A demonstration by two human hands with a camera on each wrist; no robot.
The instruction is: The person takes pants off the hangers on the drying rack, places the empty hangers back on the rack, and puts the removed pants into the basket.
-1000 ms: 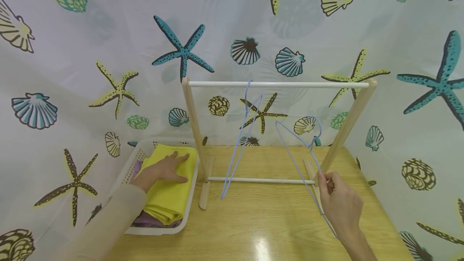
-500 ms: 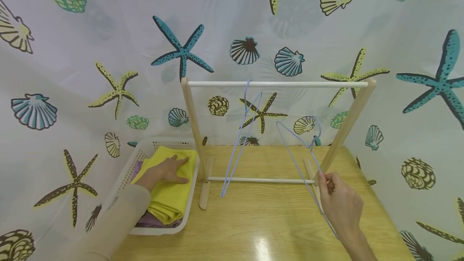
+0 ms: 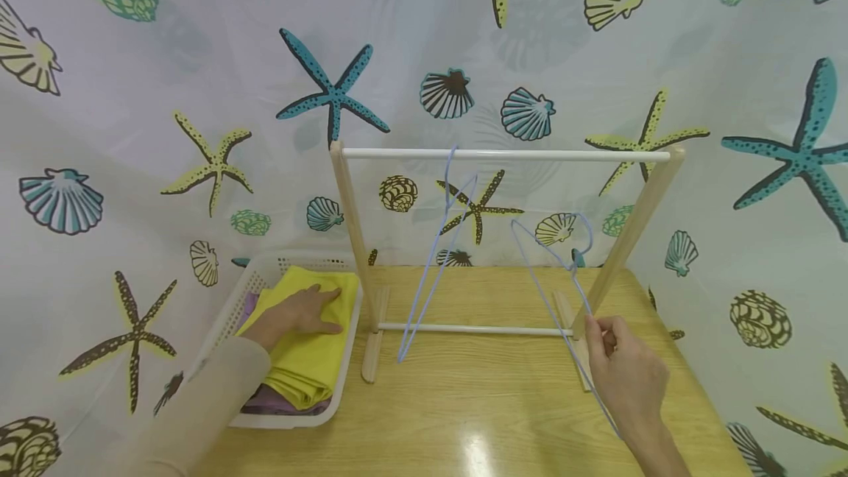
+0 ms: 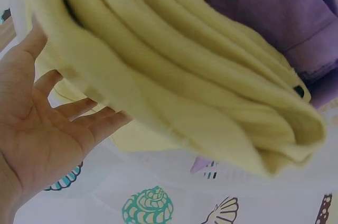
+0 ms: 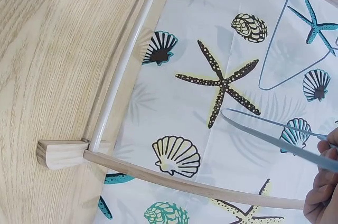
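Note:
My left hand (image 3: 301,311) lies with fingers spread on a folded yellow cloth (image 3: 308,366). In the left wrist view, its outstretched fingers (image 4: 100,121) touch the cloth's layered folds. Purple fabric (image 3: 281,401) shows beneath the yellow one, inside a white perforated basket (image 3: 285,422) at the left. On the right, my right hand (image 3: 626,370) pinches the shoulder wire of a thin blue-lilac clothes hanger (image 3: 538,243), held tilted with its hook free in front of the rack. A similar hanger (image 3: 427,271) hangs by its hook from the top bar.
A small clothes rack with a white top bar (image 3: 530,156), wooden posts (image 3: 351,234) and a white lower bar (image 3: 470,329) stands on the wooden table (image 3: 450,403). Behind and at both sides hangs a white curtain (image 3: 563,35) printed with shells and starfish.
My right hand and its hanger have shifted slightly to the right. My left hand stays on the yellow cloth, hardly moving.

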